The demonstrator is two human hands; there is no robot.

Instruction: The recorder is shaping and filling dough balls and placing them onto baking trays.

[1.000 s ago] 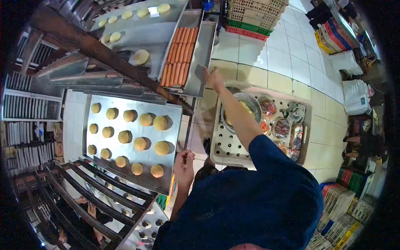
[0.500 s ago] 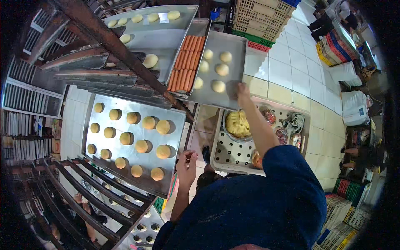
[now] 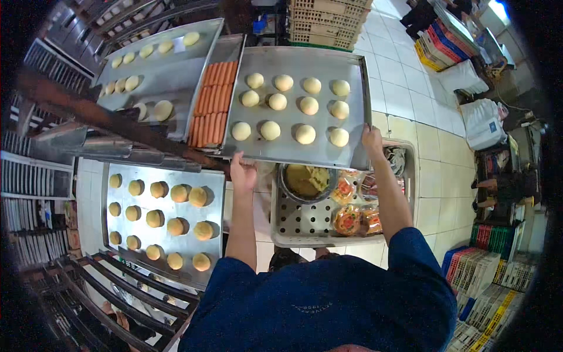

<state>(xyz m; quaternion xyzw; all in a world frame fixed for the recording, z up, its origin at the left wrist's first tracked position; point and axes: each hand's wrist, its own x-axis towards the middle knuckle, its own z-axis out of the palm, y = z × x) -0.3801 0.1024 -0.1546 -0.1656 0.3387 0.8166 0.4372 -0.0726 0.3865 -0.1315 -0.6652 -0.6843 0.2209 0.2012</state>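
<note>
My right hand [image 3: 372, 138] grips the right edge of a metal tray [image 3: 355, 70] that holds several pale round dough balls [image 3: 277, 102]. My left hand [image 3: 243, 171] holds the same tray by its front left edge. Left of it, a narrow tray of sausages [image 3: 212, 104] and a wider tray of dough rounds [image 3: 148, 88] sit in the dark metal rack [image 3: 76, 111]. Below at the left lies a tray of browned buns [image 3: 154, 219]. Under the held tray, a perforated crate [image 3: 280, 233] holds a pot of yellow mixture [image 3: 309, 180] and several wrapped items [image 3: 346, 219].
Stacked beige crates [image 3: 325, 23] stand at the top. More crates [image 3: 446, 44], white sacks [image 3: 481, 123] and other people [image 3: 419, 17] are along the right. An empty slatted rack [image 3: 99, 293] is at the lower left, with a person [image 3: 114, 320] partly visible beyond it.
The tray of dough balls has slid out rightward and is now fully exposed over the crate. My right hand moved right with it; my left hand rose from beside the bun tray to take its edge.
</note>
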